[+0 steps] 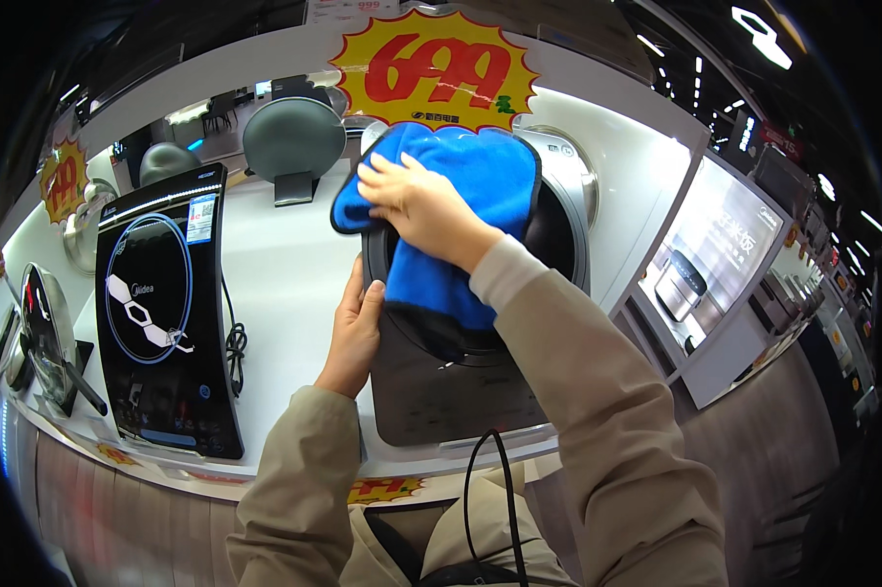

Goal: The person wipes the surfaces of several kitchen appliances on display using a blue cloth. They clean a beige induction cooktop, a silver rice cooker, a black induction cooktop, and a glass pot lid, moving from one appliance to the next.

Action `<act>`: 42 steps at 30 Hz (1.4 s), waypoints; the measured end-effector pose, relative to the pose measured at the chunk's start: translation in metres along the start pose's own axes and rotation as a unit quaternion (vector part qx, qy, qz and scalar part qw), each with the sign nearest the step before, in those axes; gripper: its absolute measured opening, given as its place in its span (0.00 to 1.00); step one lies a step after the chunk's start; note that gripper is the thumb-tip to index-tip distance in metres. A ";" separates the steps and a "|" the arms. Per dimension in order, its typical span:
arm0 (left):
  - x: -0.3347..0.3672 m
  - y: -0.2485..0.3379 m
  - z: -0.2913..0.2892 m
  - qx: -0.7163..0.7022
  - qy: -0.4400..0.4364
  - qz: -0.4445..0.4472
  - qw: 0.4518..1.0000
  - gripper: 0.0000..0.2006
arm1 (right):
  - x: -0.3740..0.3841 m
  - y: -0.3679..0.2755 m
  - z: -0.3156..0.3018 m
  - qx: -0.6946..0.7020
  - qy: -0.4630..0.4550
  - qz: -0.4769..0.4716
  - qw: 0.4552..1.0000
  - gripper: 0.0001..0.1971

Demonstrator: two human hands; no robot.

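Note:
A blue cloth (480, 186) with black edging is draped over a round black pan (560, 245), covering much of its inside. My right hand (421, 207) presses on the cloth at its upper left, fingers bent over the fabric. On the pan's left rim, my left hand (353, 328) holds on with the thumb in front; its other fingers are partly hidden behind the edge. The pan stands tilted above a dark flat panel with rounded corners, which looks like an induction cooktop (451, 396). Much of the pan is hidden by the cloth and my right arm.
To the left, a black induction cooktop (157, 391) leans upright, with a coiled black cable (236, 347) beside it. A grey-green round pan (294, 142) stands behind. A yellow-red price sign (436, 73) hangs above the white display counter (289, 269). A lit poster (720, 249) is at right.

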State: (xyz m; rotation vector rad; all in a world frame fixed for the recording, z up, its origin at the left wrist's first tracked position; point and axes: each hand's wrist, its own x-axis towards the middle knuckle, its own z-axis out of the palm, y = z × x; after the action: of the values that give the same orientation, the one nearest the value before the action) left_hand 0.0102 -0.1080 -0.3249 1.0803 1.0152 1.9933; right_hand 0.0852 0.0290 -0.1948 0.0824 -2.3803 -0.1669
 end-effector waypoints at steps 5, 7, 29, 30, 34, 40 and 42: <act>-0.001 0.001 0.002 -0.035 0.005 -0.017 0.999 0.29 | -0.026 -0.016 0.000 0.005 -0.032 -0.029 0.999 0.15; 0.001 -0.002 0.001 -0.007 0.011 -0.012 1.000 0.29 | -0.012 -0.004 -0.003 -0.041 -0.031 -0.010 0.999 0.16; -0.080 0.007 0.003 0.289 -0.015 -0.037 0.956 0.33 | -0.063 0.001 -0.016 -0.111 -0.015 0.073 0.991 0.24; -0.079 0.007 0.006 0.283 -0.014 -0.042 0.958 0.33 | -0.068 0.020 -0.025 -0.117 0.015 0.117 0.986 0.23; -0.078 0.006 0.005 0.252 -0.018 -0.045 0.966 0.34 | -0.100 0.058 -0.061 -0.168 0.088 0.212 0.959 0.22; -0.080 0.011 0.008 0.229 -0.001 -0.076 0.970 0.34 | -0.079 0.039 -0.022 -0.161 0.111 0.173 0.965 0.22; -0.078 0.003 0.004 0.234 -0.006 -0.059 0.970 0.34 | -0.056 0.012 -0.007 -0.139 0.064 0.134 0.979 0.23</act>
State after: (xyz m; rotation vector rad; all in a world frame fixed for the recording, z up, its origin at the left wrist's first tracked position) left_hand 0.0483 -0.1712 -0.3501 1.2356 1.5548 1.6889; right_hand 0.1307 0.0464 -0.2255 -0.3476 -2.1904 -0.3513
